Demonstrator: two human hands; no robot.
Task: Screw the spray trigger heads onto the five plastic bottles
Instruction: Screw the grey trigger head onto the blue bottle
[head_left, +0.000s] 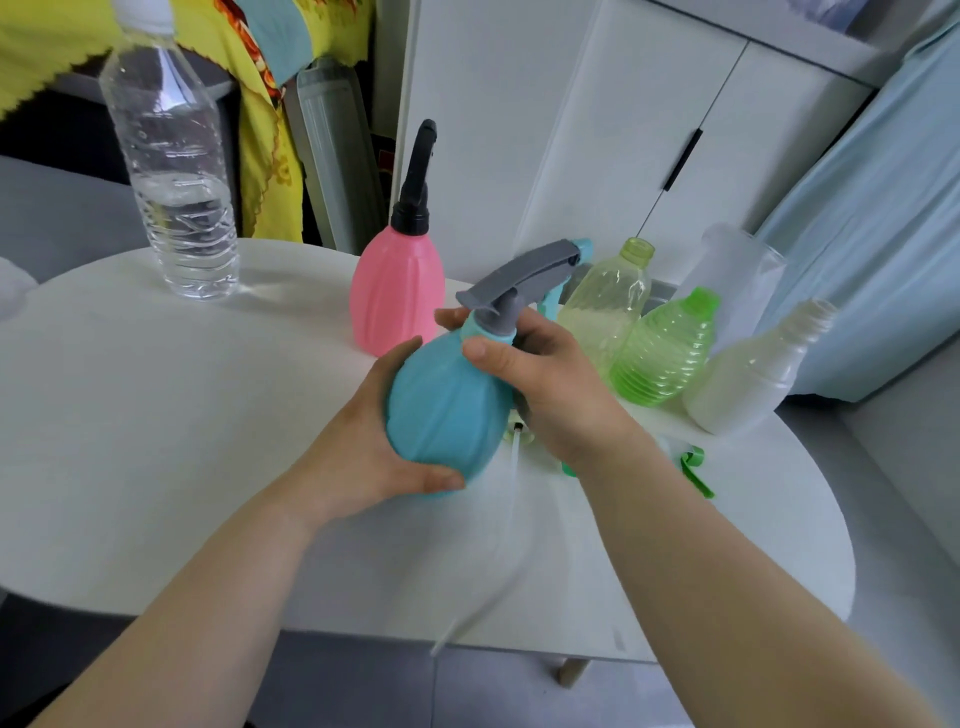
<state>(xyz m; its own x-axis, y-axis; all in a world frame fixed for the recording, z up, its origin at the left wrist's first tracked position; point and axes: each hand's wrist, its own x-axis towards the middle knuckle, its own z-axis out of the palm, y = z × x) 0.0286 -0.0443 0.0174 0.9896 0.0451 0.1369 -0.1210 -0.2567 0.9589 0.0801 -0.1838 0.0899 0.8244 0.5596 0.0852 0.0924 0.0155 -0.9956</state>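
Note:
My left hand (374, 447) grips the round body of a blue bottle (447, 410), tilted above the white table (156, 441). My right hand (540, 384) is closed around the collar of the grey and teal trigger head (524, 275) seated on its neck. A pink bottle (397, 296) with a black trigger head (418, 176) stands behind. To the right stand a pale yellow bottle (608, 306), a green bottle (665, 353) and a white bottle (748, 374), all headless. Loose green trigger heads (693, 467) and a clear dip tube (514, 467) lie under my right wrist.
A tall clear water bottle (171, 171) stands at the table's back left. A frosted container (732, 265) sits behind the bottles. White cabinet doors (623, 130) rise behind the table, and a light blue curtain (883, 208) hangs at the right.

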